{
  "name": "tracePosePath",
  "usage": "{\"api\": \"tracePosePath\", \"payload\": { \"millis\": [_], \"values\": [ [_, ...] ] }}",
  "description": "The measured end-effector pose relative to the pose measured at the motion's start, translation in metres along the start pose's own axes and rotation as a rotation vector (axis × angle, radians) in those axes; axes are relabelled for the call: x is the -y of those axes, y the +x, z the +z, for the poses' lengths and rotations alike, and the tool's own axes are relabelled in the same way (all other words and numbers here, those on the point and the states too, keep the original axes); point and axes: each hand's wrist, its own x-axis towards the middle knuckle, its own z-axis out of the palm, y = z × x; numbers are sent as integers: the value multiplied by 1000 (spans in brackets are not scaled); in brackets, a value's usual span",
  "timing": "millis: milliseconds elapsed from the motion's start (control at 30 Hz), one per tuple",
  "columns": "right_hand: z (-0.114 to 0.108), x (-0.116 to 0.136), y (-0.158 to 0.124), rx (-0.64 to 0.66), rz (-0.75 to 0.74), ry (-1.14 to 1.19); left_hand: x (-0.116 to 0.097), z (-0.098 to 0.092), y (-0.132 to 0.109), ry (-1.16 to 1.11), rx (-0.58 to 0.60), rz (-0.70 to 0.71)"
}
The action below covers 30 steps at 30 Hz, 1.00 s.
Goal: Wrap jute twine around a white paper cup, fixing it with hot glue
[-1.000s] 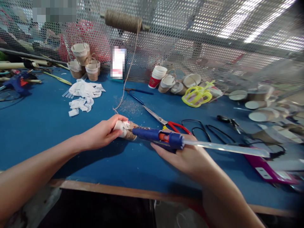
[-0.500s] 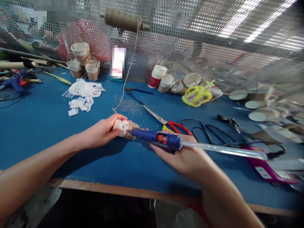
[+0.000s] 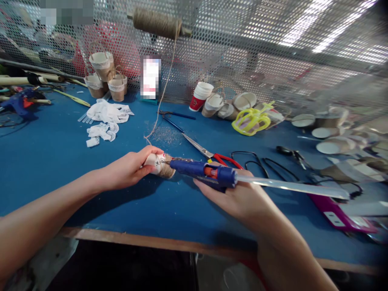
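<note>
My left hand (image 3: 136, 167) grips a small paper cup (image 3: 155, 163), tilted on its side, its right part wrapped in brown twine (image 3: 167, 169). A strand of twine (image 3: 166, 87) runs from the cup up to a spool (image 3: 156, 23). My right hand (image 3: 239, 198) is closed around a blue glue gun (image 3: 203, 171). Its nozzle points left and is at the cup's wrapped part; whether it touches is hard to tell. A long clear glue stick (image 3: 291, 185) protrudes from the gun's rear.
Red-handled scissors (image 3: 206, 152) and blue-handled pliers (image 3: 178, 116) lie behind the hands. White lace (image 3: 106, 111) and twine-covered cups (image 3: 117, 88) are at the left back. At right are a yellow ribbon (image 3: 251, 121), black cable (image 3: 280, 171) and a purple power strip (image 3: 339, 214).
The glue gun in my right hand has shifted slightly right, its nozzle now a bit higher on the cup. My left hand still holds the cup, which shows more of its twine.
</note>
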Motion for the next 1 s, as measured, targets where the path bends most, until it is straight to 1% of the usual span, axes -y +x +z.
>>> {"api": "tracePosePath", "payload": {
  "millis": [133, 333, 467, 700, 933, 1000],
  "values": [
    [-1, 1, 2, -29, 46, 34, -2, -1, -1, 29, 15, -5],
    [0, 1, 6, -48, 63, 34, -4, -3, -3, 101, 46, -28],
    [0, 1, 7, -35, 90, 43, -5, -2, -2, 111, 51, -20],
    [-4, 1, 2, -7, 48, 56, -4, -2, -2, 95, 62, -13],
    [-1, -1, 6, -14, 141, 19, -5, -2, -3, 128, 69, -12],
    [-1, -1, 6, -8, 135, 38, -5, -2, -3, 131, 70, -10]
  ]
}}
